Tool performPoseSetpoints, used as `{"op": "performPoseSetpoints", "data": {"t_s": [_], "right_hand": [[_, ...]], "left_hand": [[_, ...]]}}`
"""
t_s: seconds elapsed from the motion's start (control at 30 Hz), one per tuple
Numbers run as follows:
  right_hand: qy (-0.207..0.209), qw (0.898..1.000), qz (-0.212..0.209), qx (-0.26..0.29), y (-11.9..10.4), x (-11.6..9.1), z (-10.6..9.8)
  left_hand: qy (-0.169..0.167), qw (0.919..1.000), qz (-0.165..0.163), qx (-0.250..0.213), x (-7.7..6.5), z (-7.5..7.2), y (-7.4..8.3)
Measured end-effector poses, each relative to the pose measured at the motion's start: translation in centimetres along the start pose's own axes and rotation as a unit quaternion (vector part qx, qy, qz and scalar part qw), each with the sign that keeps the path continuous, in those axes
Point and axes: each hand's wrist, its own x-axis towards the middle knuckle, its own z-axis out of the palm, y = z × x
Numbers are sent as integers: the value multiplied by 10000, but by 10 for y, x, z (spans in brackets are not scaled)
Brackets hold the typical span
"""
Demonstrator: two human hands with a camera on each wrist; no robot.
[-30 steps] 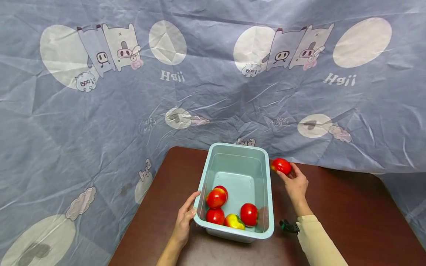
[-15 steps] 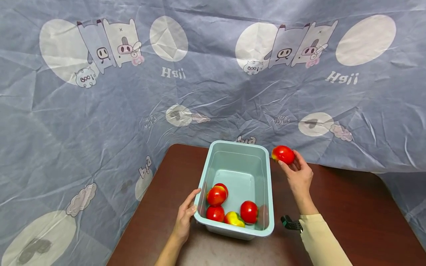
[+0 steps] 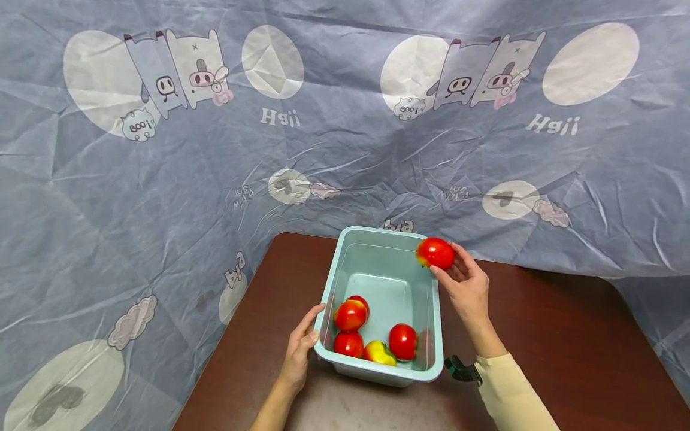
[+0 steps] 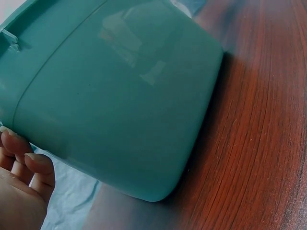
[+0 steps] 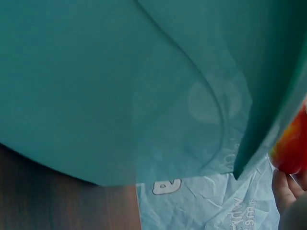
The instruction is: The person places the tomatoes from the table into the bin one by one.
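Note:
My right hand [image 3: 468,290] holds a red apple [image 3: 436,254] with a yellowish end, over the far right part of the rim of a light blue-green plastic bin [image 3: 438,335]. In the right wrist view, the held apple [image 5: 290,148] shows at the right edge, past the bin wall. My left hand [image 3: 296,353] grips the bin's rim near its front left corner. The left wrist view has its curled fingers [image 4: 41,165] against the bin's edge. Inside the bin, several more apples [image 3: 350,316] lie toward the front, one of them mostly yellow [image 3: 380,353].
The bin stands on a dark reddish-brown table [image 3: 566,347]. Behind and to the left hangs a grey-blue printed cloth [image 3: 345,149]. A black strap [image 3: 462,370] sits at the right wrist, by the cream sleeve [image 3: 509,389].
My right hand has lifted the apple from beside the bin's right side, then moved it left over the rim. The left hand and the apples in the bin keep their places.

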Motion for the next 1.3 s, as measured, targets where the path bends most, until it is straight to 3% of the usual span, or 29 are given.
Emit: {"op": "performPoseSetpoints", "data": {"t_s": [0.13,0.37,0.6,0.8,0.93,1.1,1.3], "right_hand": [[-171,9998,39,55,-7,-7,7],[-474,9977,179,450,13,-10,11],[-407,9965,-49,722,22,-10,9],[-229,9975,36,667,20,-12,5],[-105,9992,59,375,7,-13,1],[21,9991,13,-424,-6,-12,-4],[2,9928,184,-1184,16,-5,-12]], "left_hand": [[22,10000,-61,26,0,-1,0],[-19,9999,-101,-38,0,1,0],[-82,9999,-14,-127,1,2,1],[-100,9997,-89,-211,1,0,3],[-167,9993,-122,-315,3,-3,3],[-156,9991,15,-386,5,-7,4],[-145,9991,166,-372,9,-11,8]]}}
